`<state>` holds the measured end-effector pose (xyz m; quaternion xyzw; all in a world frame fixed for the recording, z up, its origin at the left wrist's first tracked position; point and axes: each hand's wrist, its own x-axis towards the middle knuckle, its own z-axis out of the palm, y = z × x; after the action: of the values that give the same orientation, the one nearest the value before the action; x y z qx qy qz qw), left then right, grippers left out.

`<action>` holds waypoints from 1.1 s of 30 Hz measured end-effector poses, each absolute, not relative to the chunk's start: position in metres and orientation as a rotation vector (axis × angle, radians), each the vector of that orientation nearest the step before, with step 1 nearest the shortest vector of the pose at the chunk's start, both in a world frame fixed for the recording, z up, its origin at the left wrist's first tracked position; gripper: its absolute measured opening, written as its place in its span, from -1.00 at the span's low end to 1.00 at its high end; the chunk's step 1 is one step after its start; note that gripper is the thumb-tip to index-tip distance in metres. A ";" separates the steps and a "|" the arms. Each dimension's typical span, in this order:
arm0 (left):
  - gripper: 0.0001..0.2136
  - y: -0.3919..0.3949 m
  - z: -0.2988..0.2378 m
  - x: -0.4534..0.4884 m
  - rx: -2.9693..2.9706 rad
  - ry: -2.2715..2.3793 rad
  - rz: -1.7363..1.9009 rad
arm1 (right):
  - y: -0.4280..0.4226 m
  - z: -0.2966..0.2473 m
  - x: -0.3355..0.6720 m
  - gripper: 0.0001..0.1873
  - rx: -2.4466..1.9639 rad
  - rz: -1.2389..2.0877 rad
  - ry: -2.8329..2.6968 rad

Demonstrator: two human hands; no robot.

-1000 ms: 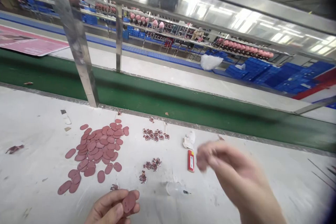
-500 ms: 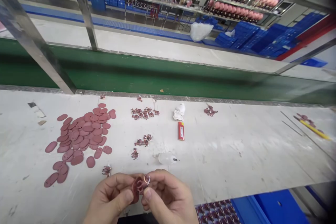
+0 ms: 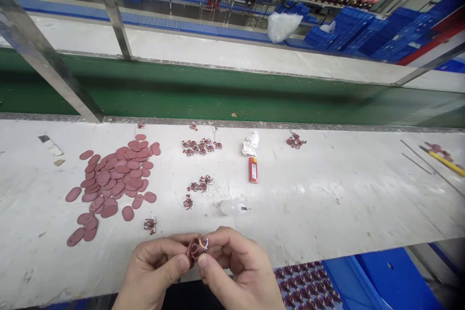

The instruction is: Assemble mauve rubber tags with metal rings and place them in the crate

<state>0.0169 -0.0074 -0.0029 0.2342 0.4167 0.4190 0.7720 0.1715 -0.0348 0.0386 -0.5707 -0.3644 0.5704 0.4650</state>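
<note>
Two hands work at a white-topped bench, fingers curled close together over a small, matte maroon piece pinched between them just above the bench's near edge. The left hand grips the piece between thumb and bent fingers. The right hand closes on it from the other side, its thumb pressing at a thin pale ring that stands out at the piece's upper edge. The fingers hide much of the piece, so its full shape cannot be seen.

Beyond the hands, a loose heap of flat maroon ovals lies on the scuffed, streaked white bench top. To its right sit small clusters of tiny maroon-and-white bits, a red lighter, crumpled white tissue and a clear plastic squeeze bottle lying on its side. Rows of similar maroon pieces show below the bench, beside a blue bin. A green conveyor belt runs along the bench's far side.
</note>
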 end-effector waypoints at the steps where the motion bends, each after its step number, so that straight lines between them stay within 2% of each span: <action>1: -0.78 -0.008 -0.003 0.017 0.512 0.906 0.904 | -0.035 0.039 0.172 -0.92 -1.401 1.409 -0.898; 12: -0.76 -0.014 0.000 0.021 0.460 0.993 0.898 | -0.036 0.046 0.178 -0.86 -1.495 1.372 -1.017; 23: -0.81 -0.022 -0.004 0.024 0.388 0.952 0.957 | -0.044 0.031 0.167 -0.76 -1.380 1.432 -0.799; 33: -0.79 -0.027 0.001 0.027 0.343 0.989 0.997 | -0.045 0.030 0.162 -0.79 -1.312 1.407 -0.766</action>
<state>0.0268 -0.0267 0.0007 0.1569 0.4525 0.4563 0.7499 0.1621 -0.0450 0.0301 -0.5450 -0.3183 0.5842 0.5102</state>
